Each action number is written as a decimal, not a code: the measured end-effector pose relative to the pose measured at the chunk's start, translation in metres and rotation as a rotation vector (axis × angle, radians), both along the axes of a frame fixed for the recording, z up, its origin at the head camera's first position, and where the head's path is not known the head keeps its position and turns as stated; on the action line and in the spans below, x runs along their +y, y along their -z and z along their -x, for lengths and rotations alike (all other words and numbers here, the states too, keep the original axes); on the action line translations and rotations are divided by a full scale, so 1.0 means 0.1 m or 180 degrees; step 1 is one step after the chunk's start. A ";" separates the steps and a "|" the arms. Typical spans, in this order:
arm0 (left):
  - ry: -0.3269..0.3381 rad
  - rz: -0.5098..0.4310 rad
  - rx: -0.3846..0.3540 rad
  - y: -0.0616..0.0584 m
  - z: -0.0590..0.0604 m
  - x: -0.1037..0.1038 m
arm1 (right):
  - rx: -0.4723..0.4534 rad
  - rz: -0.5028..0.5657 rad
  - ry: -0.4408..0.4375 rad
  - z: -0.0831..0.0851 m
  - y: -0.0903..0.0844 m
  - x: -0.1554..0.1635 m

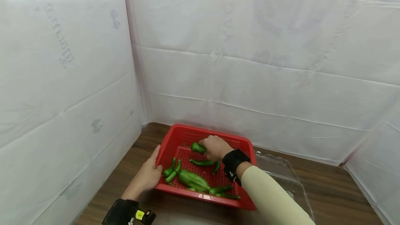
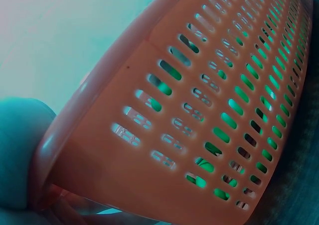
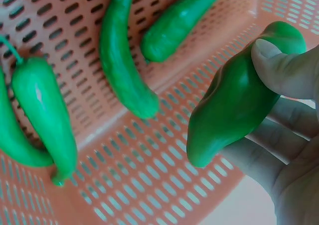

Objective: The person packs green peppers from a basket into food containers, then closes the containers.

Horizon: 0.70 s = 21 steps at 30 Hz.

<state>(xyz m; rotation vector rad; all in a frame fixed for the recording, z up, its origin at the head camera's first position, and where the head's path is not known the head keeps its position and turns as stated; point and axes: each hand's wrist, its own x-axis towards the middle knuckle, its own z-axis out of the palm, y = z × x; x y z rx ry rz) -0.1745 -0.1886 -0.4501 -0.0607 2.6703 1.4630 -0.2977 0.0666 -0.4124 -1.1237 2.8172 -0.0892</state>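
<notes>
A red perforated plastic basket point(image 1: 176, 134) stands on the table with several green peppers in it. My left hand point(image 1: 149, 173) grips its left rim, with the thumb on the inner side; in the left wrist view the basket's side wall point(image 2: 94, 160) fills most of the frame. Over the basket's back part, my right hand point(image 1: 216, 147) holds a dark green pepper point(image 3: 239, 95) between thumb and fingers. Below lie a large pale green pepper point(image 1: 194, 180), a slim curved pepper point(image 1: 203, 163) and other small peppers point(image 1: 221, 190) along the near side.
A clear plastic container point(image 1: 278, 165) lies to the right of the basket, partly behind my right forearm. White sheets point(image 1: 250, 61) rise close behind the brown wooden table point(image 1: 331, 186) and on both sides.
</notes>
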 end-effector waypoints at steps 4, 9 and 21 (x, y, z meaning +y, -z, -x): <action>0.0016 0.0013 0.0020 0.01 0.03 -0.01 | -0.0003 0.0037 -0.0052 -0.02 -0.14 0.08; 0.0055 0.0002 0.0029 0.02 0.04 -0.01 | -0.0046 0.0132 -0.0061 -0.08 -0.32 0.24; 0.0131 0.0051 0.0095 0.02 0.07 -0.05 | 0.0001 0.0238 -0.0140 -0.19 -0.66 0.66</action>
